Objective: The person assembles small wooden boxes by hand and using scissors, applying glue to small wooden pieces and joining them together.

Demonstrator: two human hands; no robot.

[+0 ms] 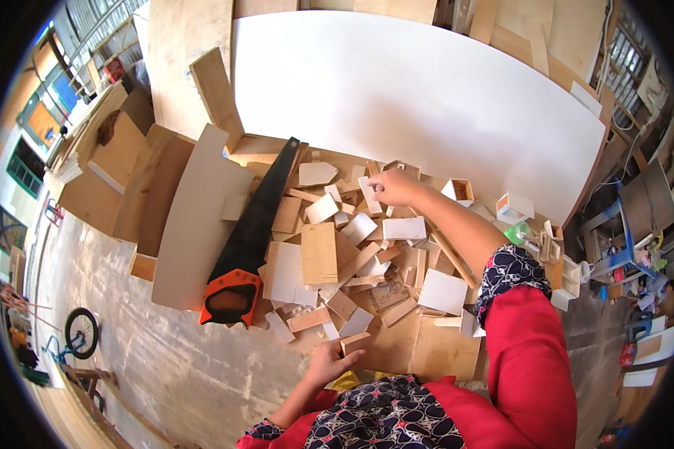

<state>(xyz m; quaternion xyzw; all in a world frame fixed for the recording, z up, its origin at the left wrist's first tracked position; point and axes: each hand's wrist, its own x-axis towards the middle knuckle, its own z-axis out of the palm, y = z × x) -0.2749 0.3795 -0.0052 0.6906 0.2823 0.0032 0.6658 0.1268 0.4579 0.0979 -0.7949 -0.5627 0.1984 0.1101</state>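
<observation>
Floor scraps: right hand point(394, 187) reaches (left hand point(328, 362) holds block point(354, 343)).

the right hand point(394, 187) is stretched far forward on a nearly straight arm, fingers curled downward in a pinch. the left hand point(329, 361) stays close to the body, fingers bent.

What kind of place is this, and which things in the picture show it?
Most likely a small woodworking shop. A heap of cut wood offcuts lies on the floor, a black handsaw with an orange handle rests beside it, and plywood sheets lean behind a large white board.
</observation>
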